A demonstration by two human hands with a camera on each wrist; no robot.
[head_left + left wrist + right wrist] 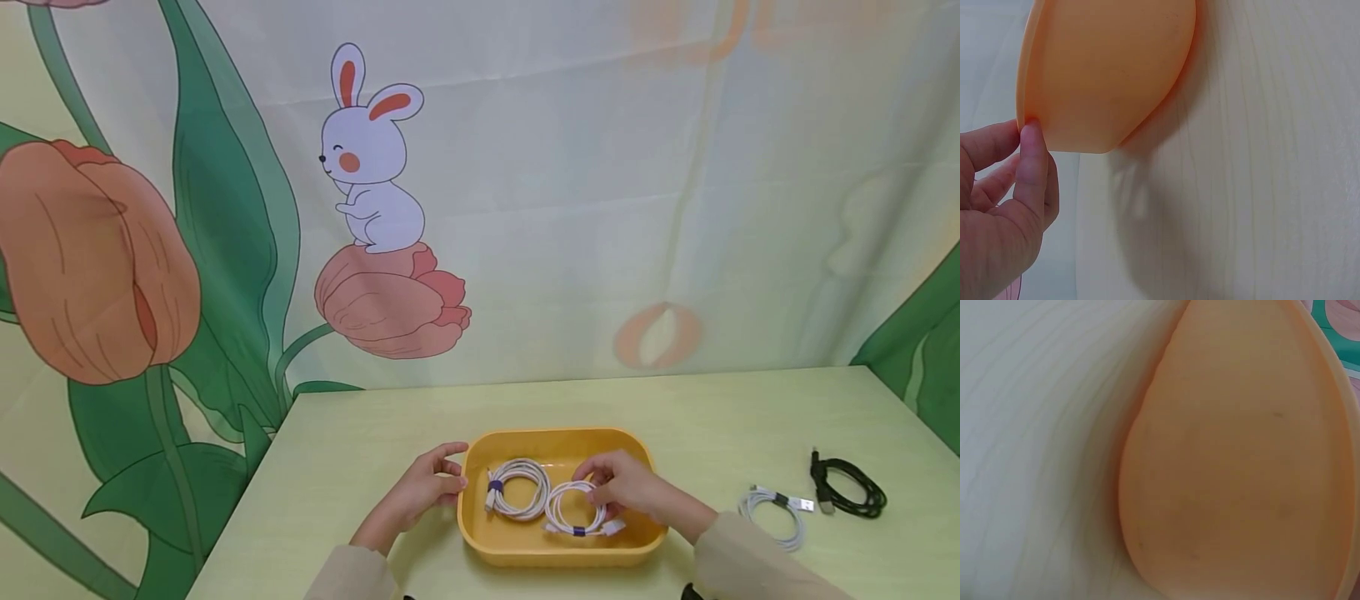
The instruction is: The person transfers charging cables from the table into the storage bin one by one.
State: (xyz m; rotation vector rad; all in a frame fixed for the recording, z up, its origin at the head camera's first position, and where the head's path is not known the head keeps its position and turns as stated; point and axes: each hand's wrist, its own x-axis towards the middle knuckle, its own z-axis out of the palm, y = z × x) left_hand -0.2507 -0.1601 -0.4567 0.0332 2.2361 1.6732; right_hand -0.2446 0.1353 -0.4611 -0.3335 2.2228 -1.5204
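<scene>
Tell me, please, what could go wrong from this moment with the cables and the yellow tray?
The white coil in the right grip is right beside the other white coil, so the two could tangle. The left grip pinches the yellow tray only at its rim, so a tug might shift it. The right sleeve is near the pale cable on the table and might brush it.

Tray (558,557): one is seen.
Cables (542,493): four are counted in all.
White cables (552,507): three are counted.
Black cables (874,502): one is counted.
Blue ties (495,486): two are made out.
Hands (422,490): two are shown, one left, one right.
Printed rabbit (384,218): one is seen.
</scene>
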